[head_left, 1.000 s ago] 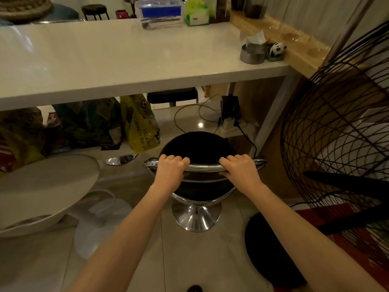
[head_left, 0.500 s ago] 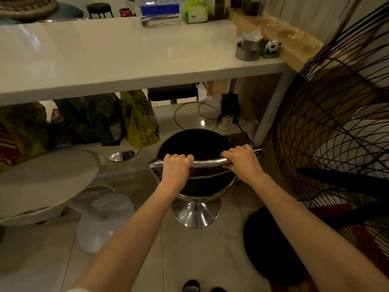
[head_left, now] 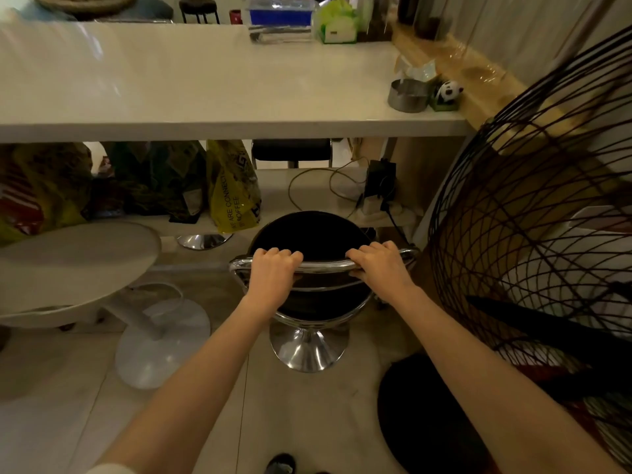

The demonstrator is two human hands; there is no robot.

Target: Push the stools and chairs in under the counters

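Observation:
A black bar stool (head_left: pixel 309 234) with a chrome back rail and a chrome cone base (head_left: pixel 307 347) stands on the tiled floor just in front of the white counter (head_left: pixel 205 97). My left hand (head_left: pixel 272 273) grips the chrome rail on its left part. My right hand (head_left: pixel 379 265) grips the same rail on its right part. The stool's seat sits below the counter's front edge, near the low shelf under it. A white round stool (head_left: pixel 75 265) with a white disc base stands to the left, out from the counter.
A large black wire fan (head_left: pixel 533 234) fills the right side, its round black base (head_left: pixel 427 415) on the floor beside the stool. Bags, including a yellow one (head_left: pixel 232 196), and cables lie on the shelf under the counter. A metal tin and panda figure sit on the counter.
The black stool has moved slightly forward towards the counter with both hands still on its rail. My right hand's grip has shifted a little along the rail.

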